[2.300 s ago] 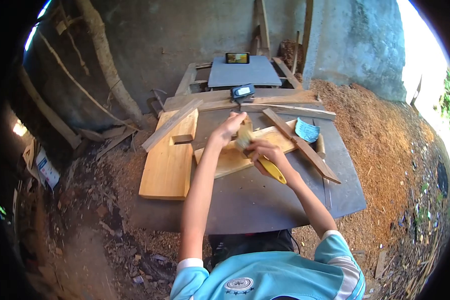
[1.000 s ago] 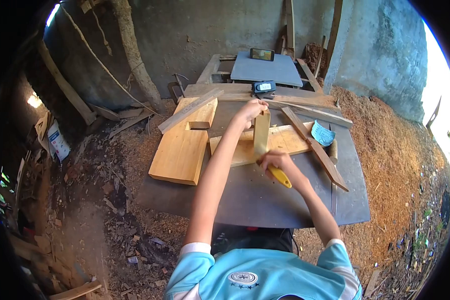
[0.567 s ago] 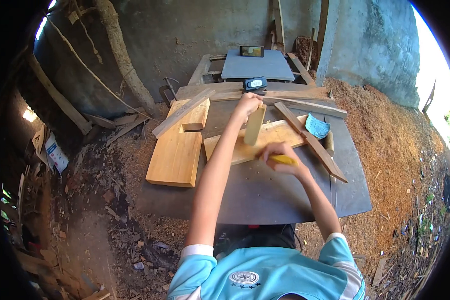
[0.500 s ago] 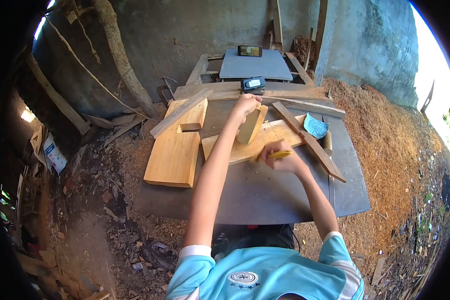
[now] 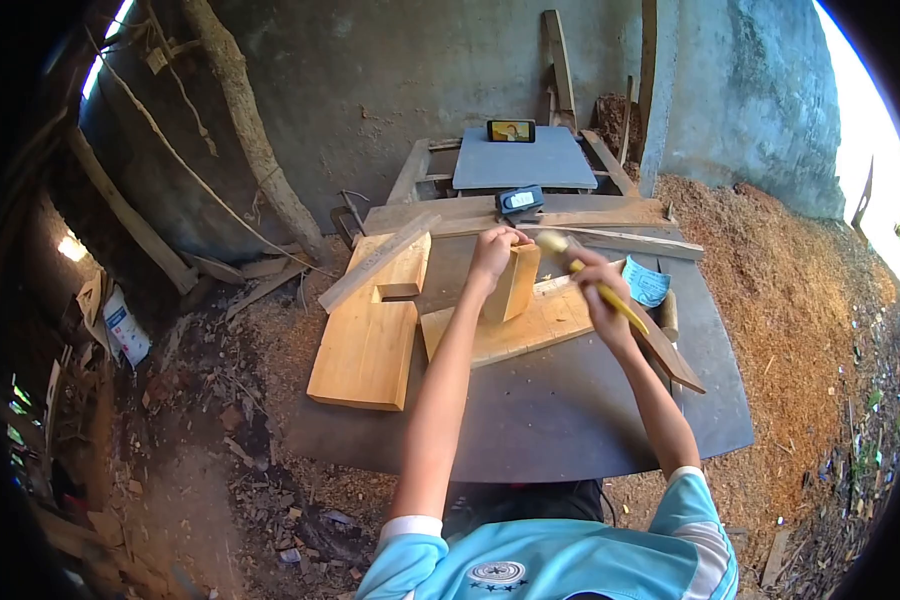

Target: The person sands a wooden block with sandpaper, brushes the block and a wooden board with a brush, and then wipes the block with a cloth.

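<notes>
With closed fingers my left hand (image 5: 494,254) grips the top of a wooden block (image 5: 514,287), which stands upright on a flat wooden board (image 5: 555,322). My right hand (image 5: 600,277) is wrapped round a yellow-handled brush (image 5: 622,305). The brush's pale end, smeared by motion, points up and left, close to the block's upper right edge; whether it touches cannot be made out. To the left lies a thick wooden piece (image 5: 363,350) with a rectangular notch, a narrow strip (image 5: 380,260) lying across its upper part.
The dark table (image 5: 530,420) also bears a blue paper (image 5: 646,283), a wooden stick (image 5: 670,355), a dark device (image 5: 519,200) and a clamp (image 5: 351,215). A phone (image 5: 511,131) stands on a grey board (image 5: 520,165) behind. Wood shavings (image 5: 770,330) cover the ground at right.
My right hand has risen from beside the flat board, turning the brush so its pale end points up toward the block. The block stands more upright in my left hand. The view has shifted slightly.
</notes>
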Available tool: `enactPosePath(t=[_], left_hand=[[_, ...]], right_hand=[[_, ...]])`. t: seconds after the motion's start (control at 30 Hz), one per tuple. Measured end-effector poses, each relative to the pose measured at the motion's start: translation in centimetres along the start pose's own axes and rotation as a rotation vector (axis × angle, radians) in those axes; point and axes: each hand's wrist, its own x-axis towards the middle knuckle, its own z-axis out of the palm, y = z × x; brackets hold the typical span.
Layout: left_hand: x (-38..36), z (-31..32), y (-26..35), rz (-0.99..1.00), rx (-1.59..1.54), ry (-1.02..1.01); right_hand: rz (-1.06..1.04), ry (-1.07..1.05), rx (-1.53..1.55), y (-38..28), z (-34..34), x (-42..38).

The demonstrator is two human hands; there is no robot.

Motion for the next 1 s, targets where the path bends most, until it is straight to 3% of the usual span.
enactPosePath(t=[0.07,0.13,0.2,0.23,0.33,0.4,0.43,0.53,0.67,0.8,0.83,0.9,0.93,0.97,1.0], left_hand=[[0.6,-0.1,-0.2,-0.015,-0.027,-0.029],[1.2,-0.2,-0.9,-0.014,0.030,-0.064],[2.2,-0.6,-1.1,0.027,0.177,-0.089],[2.5,-0.3,-1.3,-0.015,0.164,-0.047],[3.0,0.2,-1.4,0.000,0.230,-0.040],[3.1,0.5,-1.1,-0.004,0.207,-0.072],[2.9,0.7,-0.9,0.015,0.194,-0.086],[3.2,0.9,-1.0,0.067,0.198,-0.116],[3.1,-0.5,-2.0,0.146,0.149,-0.022],[2.1,-1.3,-1.4,0.200,0.215,0.087],[1.7,-0.8,-0.9,0.220,0.235,0.102],[1.2,0.5,-0.2,0.358,0.252,0.110],[1.1,0.7,0.0,0.302,0.248,0.062],[1.0,1.0,0.2,0.245,0.241,0.014],[1.1,1.2,0.2,0.189,0.231,-0.037]], right_hand=[[0.031,-0.053,-0.067,0.6,0.4,0.0],[0.161,-0.591,-0.214,1.1,0.7,-1.9],[0.178,-0.781,-0.058,0.7,1.5,-2.8],[0.176,-0.748,-0.116,0.6,1.3,-2.7],[0.230,-0.289,0.151,2.7,0.8,-1.5],[0.073,-0.006,-0.033,3.6,0.6,-1.0],[0.124,0.134,0.033,3.9,1.3,-1.0],[0.301,0.090,0.133,3.5,2.3,-3.1],[0.301,-0.229,0.081,2.5,1.8,-6.1],[0.194,-0.358,0.088,0.4,1.8,-4.5],[-0.068,-0.328,-0.042,-0.1,2.4,-3.5],[-0.108,-0.346,-0.068,-0.5,2.7,-2.3],[-0.122,-0.356,-0.083,-0.5,2.7,-2.1],[0.036,-0.326,-0.038,0.4,2.3,-2.4],[-0.023,-0.250,-0.067,1.6,1.5,-1.9]])
